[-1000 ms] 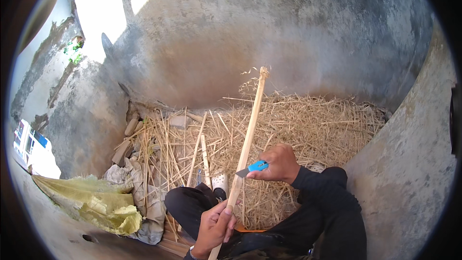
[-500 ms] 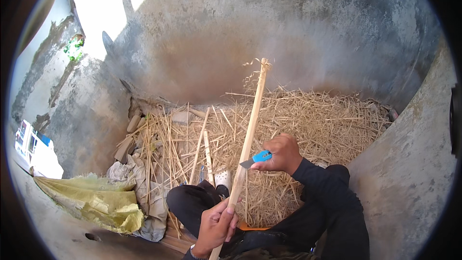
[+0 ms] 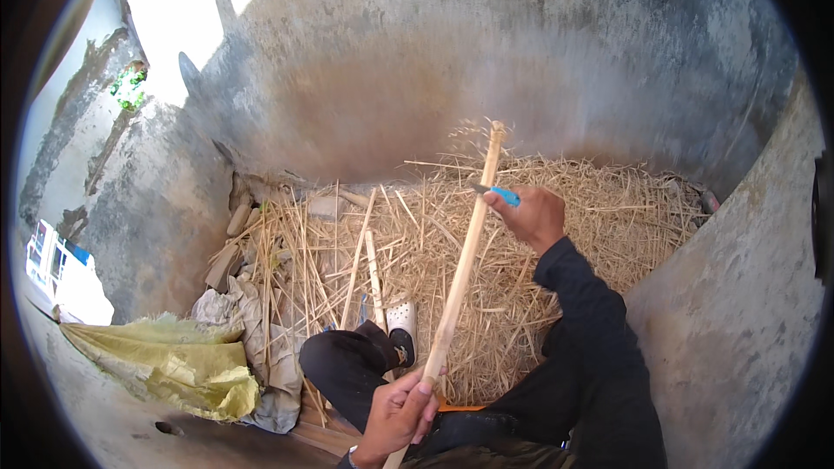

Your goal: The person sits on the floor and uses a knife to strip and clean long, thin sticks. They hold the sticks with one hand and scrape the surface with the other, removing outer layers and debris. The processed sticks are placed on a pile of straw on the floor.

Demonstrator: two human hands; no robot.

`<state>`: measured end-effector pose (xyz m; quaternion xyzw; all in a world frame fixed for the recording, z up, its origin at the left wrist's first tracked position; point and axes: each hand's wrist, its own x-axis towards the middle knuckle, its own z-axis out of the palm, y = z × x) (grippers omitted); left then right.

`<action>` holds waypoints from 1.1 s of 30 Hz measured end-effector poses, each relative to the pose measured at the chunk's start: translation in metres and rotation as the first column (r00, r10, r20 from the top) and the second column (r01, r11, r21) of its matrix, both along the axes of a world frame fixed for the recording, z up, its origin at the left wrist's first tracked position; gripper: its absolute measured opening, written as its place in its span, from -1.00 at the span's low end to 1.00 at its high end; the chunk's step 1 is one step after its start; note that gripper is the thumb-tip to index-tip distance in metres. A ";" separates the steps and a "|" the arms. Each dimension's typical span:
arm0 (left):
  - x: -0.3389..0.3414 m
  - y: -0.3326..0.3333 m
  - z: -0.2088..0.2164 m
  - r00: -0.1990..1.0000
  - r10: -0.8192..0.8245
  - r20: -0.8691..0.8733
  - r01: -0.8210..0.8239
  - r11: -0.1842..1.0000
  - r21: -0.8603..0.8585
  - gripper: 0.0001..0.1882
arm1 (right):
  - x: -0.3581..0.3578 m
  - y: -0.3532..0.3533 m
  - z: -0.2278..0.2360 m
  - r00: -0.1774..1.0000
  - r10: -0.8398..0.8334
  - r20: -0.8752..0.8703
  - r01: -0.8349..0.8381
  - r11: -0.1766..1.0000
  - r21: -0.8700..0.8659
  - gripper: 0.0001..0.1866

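Observation:
A long pale strip of wood or bamboo (image 3: 458, 288) slants up and away from my lap, with thin curled shavings hanging at its far end. My left hand (image 3: 400, 414) is closed round its lower part. Farther up the strip, my right hand (image 3: 532, 215) grips a blue-handled utility knife (image 3: 505, 197). The knife's dark blade lies across the strip, not far below the curled end. My right fingers cover most of the handle.
A thick heap of shavings (image 3: 591, 252) covers the floor ahead and right. Loose strips (image 3: 358, 260) lie left of it, near my white clog (image 3: 401, 319). A yellow woven sack (image 3: 165, 365) rests at the left. Grey concrete walls (image 3: 486, 43) close in the space.
My right hand and the knife have moved up along the strip toward its far end. The strip's top has shifted slightly right and down. My left hand keeps its hold.

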<state>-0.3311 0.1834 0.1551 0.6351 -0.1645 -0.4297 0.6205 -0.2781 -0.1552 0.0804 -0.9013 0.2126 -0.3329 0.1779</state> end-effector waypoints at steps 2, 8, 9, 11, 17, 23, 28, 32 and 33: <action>0.002 0.003 -0.005 0.997 0.028 -0.074 -0.032 0.999 -0.044 -0.61 | -0.005 -0.011 0.006 0.999 0.053 0.013 -0.051 0.994 -0.093 -0.19; 0.006 0.004 -0.001 0.990 0.137 -0.037 -0.140 0.988 -0.068 -0.61 | -0.025 0.067 0.013 0.922 0.379 0.075 -0.366 0.920 -0.139 -0.21; 0.005 0.004 0.000 0.990 0.140 -0.030 -0.141 0.988 -0.062 -0.61 | -0.021 0.059 0.010 0.932 0.354 0.081 -0.342 0.931 -0.128 -0.21; 0.006 0.002 0.002 0.992 0.121 -0.027 -0.123 0.990 -0.069 -0.61 | -0.009 0.020 0.008 0.984 0.177 0.029 -0.176 0.984 -0.038 -0.21; 0.004 0.004 0.000 0.993 0.114 -0.005 -0.114 0.990 -0.085 -0.60 | -0.025 0.056 0.011 0.939 0.335 0.073 -0.336 0.942 -0.007 -0.22; -0.003 0.002 0.005 0.998 0.046 0.034 -0.045 0.999 -0.012 -0.60 | -0.005 -0.006 0.013 0.994 0.099 0.039 -0.101 0.993 0.061 -0.19; 0.000 0.004 0.002 0.999 0.030 0.030 -0.030 0.999 -0.026 -0.62 | -0.012 0.013 0.005 0.988 0.155 -0.007 -0.155 0.987 -0.033 -0.15; -0.005 0.007 0.003 0.998 0.046 0.042 -0.046 0.999 -0.016 -0.60 | -0.008 0.014 -0.003 0.984 0.167 0.063 -0.164 0.985 -0.059 -0.19; -0.007 0.007 0.004 0.998 0.036 0.046 -0.035 0.999 -0.013 -0.60 | -0.002 -0.001 0.001 0.998 0.064 0.025 -0.064 0.998 0.023 -0.20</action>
